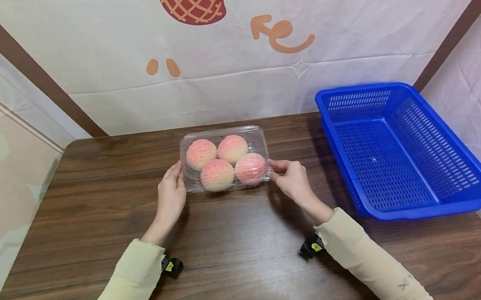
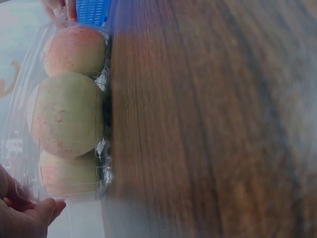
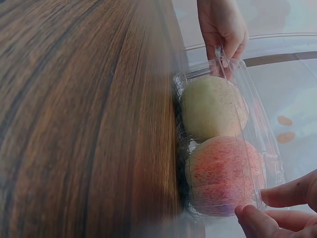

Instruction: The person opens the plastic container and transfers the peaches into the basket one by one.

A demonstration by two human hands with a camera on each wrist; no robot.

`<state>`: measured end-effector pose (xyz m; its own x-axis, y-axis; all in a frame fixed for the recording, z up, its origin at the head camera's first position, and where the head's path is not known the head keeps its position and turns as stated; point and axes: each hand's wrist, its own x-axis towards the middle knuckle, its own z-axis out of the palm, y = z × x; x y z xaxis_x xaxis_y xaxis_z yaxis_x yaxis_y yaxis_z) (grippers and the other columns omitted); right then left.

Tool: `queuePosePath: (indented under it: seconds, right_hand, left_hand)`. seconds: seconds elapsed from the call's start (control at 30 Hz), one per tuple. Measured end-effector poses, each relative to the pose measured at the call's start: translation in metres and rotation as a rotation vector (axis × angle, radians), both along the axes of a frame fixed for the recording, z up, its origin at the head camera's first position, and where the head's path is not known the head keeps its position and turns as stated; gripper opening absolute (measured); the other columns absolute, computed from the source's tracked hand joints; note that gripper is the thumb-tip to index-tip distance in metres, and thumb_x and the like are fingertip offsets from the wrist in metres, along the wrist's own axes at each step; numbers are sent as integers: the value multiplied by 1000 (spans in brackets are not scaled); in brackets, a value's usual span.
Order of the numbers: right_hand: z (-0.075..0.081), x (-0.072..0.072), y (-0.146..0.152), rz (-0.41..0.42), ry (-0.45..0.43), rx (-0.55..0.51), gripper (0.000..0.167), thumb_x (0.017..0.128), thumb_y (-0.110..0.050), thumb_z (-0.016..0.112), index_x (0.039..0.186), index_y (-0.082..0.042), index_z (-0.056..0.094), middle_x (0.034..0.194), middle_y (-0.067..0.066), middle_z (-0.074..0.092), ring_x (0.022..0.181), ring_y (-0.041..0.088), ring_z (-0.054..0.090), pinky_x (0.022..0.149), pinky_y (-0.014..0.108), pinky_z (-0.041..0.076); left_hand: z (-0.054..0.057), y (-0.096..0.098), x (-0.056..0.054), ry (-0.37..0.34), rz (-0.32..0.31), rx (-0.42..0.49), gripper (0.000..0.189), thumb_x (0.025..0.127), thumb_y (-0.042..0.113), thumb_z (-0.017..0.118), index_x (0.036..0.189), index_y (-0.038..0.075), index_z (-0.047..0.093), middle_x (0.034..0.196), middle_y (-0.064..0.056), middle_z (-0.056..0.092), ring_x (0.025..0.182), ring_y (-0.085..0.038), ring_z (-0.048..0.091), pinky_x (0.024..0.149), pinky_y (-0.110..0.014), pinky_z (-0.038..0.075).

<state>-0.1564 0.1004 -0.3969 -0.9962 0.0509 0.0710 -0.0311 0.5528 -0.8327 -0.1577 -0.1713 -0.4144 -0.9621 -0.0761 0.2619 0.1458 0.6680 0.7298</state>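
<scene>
A clear plastic clamshell box (image 1: 192,181) with several pink and pale-yellow peaches (image 1: 217,175) inside sits near the back of the table, its lid lying over the fruit. At its left end, my left hand (image 1: 171,193) pinches the rim between thumb and fingers, as the right wrist view also shows. My right hand (image 1: 292,179) pinches the front right corner; in the right wrist view its thumb and fingertips (image 3: 252,218) meet at the plastic edge beside a redder peach (image 3: 223,173).
To the right stands a blue perforated plastic basket (image 1: 392,214), with no contents showing. Under everything is a dark wood-grain table (image 1: 237,279). A printed white cloth (image 1: 234,91) hangs behind the table's back edge.
</scene>
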Motion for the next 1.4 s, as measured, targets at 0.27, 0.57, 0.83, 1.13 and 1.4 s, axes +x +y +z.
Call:
queuePosePath:
  seconds: [0.27,0.57,0.83,1.13,1.4]
  right_hand:
    - [-2,3,7,-3,25,0,28,76,-8,69,103,-1,69,91,13,69,89,24,65,80,37,50]
    - [-4,7,15,-13,34,14,28,76,-9,69,103,-2,69,89,13,70,87,23,65,75,37,51]
    - [-3,9,20,-24,19,0,29,76,-9,68,104,-2,68,91,13,69,93,24,64,80,38,49]
    - [-5,11,26,-39,7,-8,29,77,-9,68,105,-3,68,90,13,69,87,21,65,74,35,53]
    - [-3,12,30,-37,0,-14,29,77,-8,68,104,-2,68,91,14,69,86,22,65,65,20,49]
  left_hand:
    - [-1,6,3,2,-27,-1,37,91,-3,39,126,-13,45,128,-28,46,120,-36,43,102,-44,35]
    - [-1,13,5,36,-35,4,35,90,-5,41,123,-14,47,125,-29,48,118,-37,45,100,-44,37]
    - [-1,18,5,53,-50,-12,35,90,-6,42,123,-15,47,123,-30,49,116,-38,46,99,-45,38]
    - [-2,23,6,53,-61,-16,35,90,-5,42,123,-15,46,122,-29,50,115,-37,47,98,-44,39]
    - [-1,26,8,53,-72,-18,35,91,-4,42,124,-15,45,122,-29,50,116,-37,47,98,-43,39]
